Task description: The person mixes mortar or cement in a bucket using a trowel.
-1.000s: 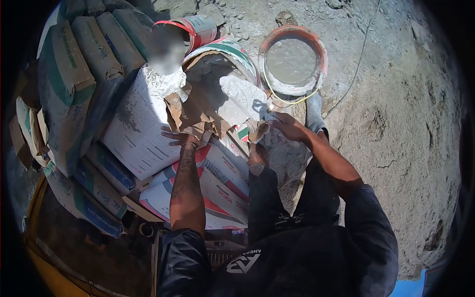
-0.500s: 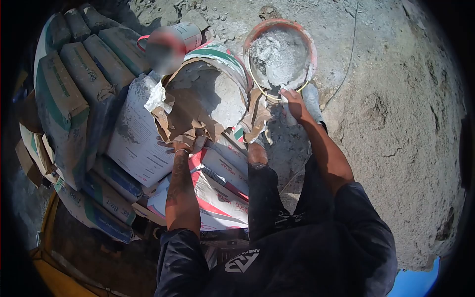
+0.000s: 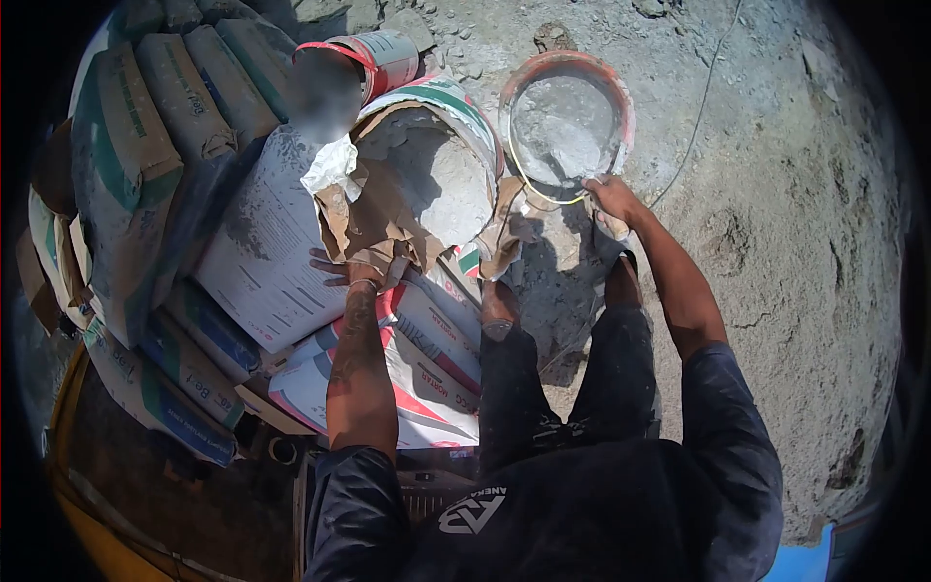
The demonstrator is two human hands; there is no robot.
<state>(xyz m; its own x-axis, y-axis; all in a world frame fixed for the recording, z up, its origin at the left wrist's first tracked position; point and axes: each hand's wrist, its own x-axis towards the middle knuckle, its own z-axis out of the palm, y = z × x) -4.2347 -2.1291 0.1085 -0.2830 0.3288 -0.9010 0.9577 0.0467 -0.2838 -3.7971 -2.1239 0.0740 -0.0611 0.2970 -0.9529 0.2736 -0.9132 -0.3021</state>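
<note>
My left hand (image 3: 361, 272) rests against the torn brown paper edge of an opened mortar bag (image 3: 373, 218), its visible fingers spread over the paper. Pale grey powder (image 3: 446, 189) fills the bag's wide mouth. My right hand (image 3: 613, 199) is closed at the near rim of a round reddish bucket (image 3: 628, 116), around the light handle of what looks like a trowel (image 3: 613, 227). Its blade is hard to make out at the bucket's edge. Inside the bucket lies grey powder with a paler heap (image 3: 574, 147). The bucket's yellowish carrying handle (image 3: 529, 179) hangs over the near side.
Stacked paper bags (image 3: 145, 145) rise at the left. Red-and-white mortar bags (image 3: 427, 369) lie beside my leg. A white pail with a red rim (image 3: 388, 58) lies behind the open bag. Grey rubble ground (image 3: 776, 242) spreads to the right, crossed by a thin cable (image 3: 693, 136).
The view has shifted a little. My right hand has turned at the bucket rim, and the lumpy powder in the bucket now looks flatter. My left hand stays at the bag's edge.
</note>
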